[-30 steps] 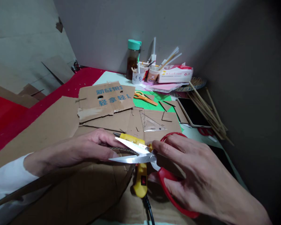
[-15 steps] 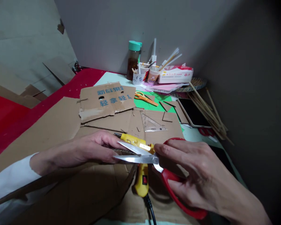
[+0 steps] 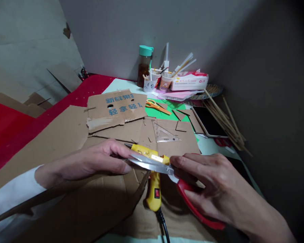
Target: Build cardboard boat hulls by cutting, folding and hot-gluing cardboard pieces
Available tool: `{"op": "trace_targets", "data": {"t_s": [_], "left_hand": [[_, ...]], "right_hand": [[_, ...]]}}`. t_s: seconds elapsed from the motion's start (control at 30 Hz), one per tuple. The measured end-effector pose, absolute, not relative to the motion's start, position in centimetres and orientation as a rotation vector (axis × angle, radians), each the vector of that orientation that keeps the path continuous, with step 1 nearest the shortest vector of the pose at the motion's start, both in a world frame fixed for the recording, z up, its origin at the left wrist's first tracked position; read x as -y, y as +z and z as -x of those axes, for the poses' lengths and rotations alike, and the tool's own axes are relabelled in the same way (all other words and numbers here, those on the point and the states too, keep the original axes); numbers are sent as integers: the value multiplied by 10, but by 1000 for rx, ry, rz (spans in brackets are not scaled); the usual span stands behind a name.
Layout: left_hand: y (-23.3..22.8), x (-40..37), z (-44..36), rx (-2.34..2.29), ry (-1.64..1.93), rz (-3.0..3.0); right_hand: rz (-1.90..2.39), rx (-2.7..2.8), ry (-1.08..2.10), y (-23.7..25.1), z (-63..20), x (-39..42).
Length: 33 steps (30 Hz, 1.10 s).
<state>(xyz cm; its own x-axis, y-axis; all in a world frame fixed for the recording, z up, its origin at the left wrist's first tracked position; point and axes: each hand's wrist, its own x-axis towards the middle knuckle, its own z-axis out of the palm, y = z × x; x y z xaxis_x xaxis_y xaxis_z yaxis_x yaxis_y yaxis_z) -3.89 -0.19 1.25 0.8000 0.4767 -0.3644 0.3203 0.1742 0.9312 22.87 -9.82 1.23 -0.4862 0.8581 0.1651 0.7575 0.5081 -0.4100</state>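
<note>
My right hand [image 3: 207,185] is wrapped round the red handles of a pair of scissors [image 3: 152,164]. The silver blades are closed together and point left, their tips beside my left fingers. My left hand [image 3: 103,158] pinches the edge of a large piece of cardboard [image 3: 106,199] between thumb and fingers. That sheet stretches below both hands toward me, and its pinched edge is partly hidden by the fingers. Just beyond and under the blades lies a yellow hot glue gun [image 3: 154,195] with a red switch and a black cord.
A clear set square [image 3: 164,133], orange-handled scissors [image 3: 157,106] and a printed cardboard piece [image 3: 116,111] lie farther back. A tablet [image 3: 209,121] and wooden sticks [image 3: 230,125] are at the right. Behind stand a bottle [image 3: 144,67], cups with sticks [image 3: 166,81] and a tissue pack [image 3: 190,81].
The scissors' blades have come together from apart. My left hand still pinches the cardboard in nearly the same place.
</note>
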Motion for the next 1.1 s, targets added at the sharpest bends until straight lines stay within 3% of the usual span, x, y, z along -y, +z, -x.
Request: {"op": "trace_targets", "data": {"t_s": [0.23, 0.6, 0.87, 1.1], "left_hand": [[26, 1, 41, -693, 149, -1475], [22, 7, 40, -731, 279, -1397], [21, 10, 36, -771, 458, -1595], [12, 8, 34, -973, 754, -1694]], "right_hand": [[1433, 2140, 501, 14, -232, 92], [1501, 2297, 725, 22, -224, 95], [1498, 2137, 511, 15, -221, 91], [1958, 1961, 73, -18, -251, 64]]}}
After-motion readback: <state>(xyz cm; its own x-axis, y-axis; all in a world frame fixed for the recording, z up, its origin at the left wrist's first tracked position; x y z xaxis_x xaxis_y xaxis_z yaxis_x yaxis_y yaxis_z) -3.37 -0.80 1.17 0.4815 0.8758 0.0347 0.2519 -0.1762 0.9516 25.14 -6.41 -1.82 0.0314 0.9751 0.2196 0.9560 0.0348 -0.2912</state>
